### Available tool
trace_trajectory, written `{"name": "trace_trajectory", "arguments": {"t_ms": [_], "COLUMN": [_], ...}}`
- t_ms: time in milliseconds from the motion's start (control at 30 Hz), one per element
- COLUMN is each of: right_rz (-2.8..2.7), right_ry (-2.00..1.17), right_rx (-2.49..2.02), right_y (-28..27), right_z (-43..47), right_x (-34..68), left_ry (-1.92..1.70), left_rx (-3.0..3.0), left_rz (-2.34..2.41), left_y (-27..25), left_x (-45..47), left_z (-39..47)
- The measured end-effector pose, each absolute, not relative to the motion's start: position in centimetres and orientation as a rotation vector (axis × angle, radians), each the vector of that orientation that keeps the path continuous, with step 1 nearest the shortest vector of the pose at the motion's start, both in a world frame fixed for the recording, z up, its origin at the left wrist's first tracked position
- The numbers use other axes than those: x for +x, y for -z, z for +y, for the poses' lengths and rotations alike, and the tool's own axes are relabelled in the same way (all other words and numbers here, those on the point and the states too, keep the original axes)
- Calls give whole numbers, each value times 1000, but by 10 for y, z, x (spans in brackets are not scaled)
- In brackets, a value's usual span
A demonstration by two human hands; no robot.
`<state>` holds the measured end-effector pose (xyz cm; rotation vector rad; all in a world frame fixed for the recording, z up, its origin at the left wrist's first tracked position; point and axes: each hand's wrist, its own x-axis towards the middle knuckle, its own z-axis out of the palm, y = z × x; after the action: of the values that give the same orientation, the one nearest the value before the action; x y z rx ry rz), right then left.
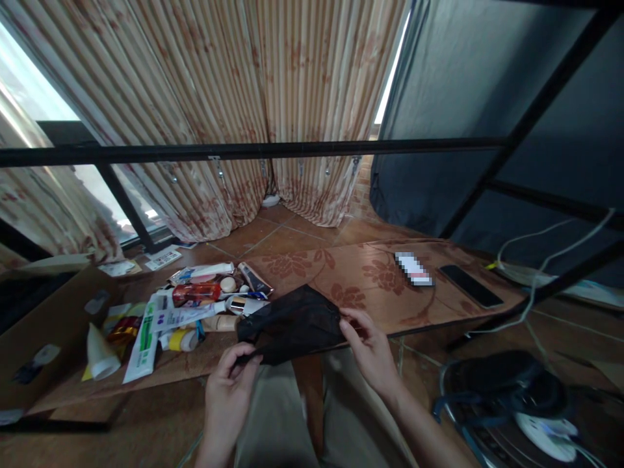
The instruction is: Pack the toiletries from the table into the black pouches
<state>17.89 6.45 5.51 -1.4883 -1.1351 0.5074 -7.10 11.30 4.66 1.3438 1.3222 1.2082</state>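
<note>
Black, thin cloth is held out between the two hands over the near edge of the counter; folds leave its full shape uncertain. Left hand: thumb and fingers closed on its near-left corner. Right hand: thumb and fingertips pinching its right end, some fingers hidden. Left of the cloth, tubes and bottles lie heaped, several partly covered, including a red bottle. White tube bears a green band and print too blurred to read. Printed card behind is likewise illegible. On the right, the phone is pixelated, its screen unreadable, near a flat black object. Cardboard box is cut off at left, its dark contents indistinct.
</note>
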Motion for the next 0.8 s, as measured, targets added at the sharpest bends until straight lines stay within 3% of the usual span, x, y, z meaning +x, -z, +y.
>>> {"name": "trace_trajectory", "arguments": {"t_ms": [300, 567, 800], "right_rz": [-1188, -1423, -1604], "right_ry": [-381, -632, -643], "right_rx": [-1382, -1479, -1584], "right_y": [-76, -85, -77], "right_z": [61, 64, 57], "right_x": [180, 164, 162], "left_ry": [-1228, -825, -821], "left_rx": [1646, 2013, 1937], "left_rz": [1260, 1156, 1196], "left_y": [-56, -81, -79], "left_x": [-68, -54, -48], "left_z": [113, 114, 117]}}
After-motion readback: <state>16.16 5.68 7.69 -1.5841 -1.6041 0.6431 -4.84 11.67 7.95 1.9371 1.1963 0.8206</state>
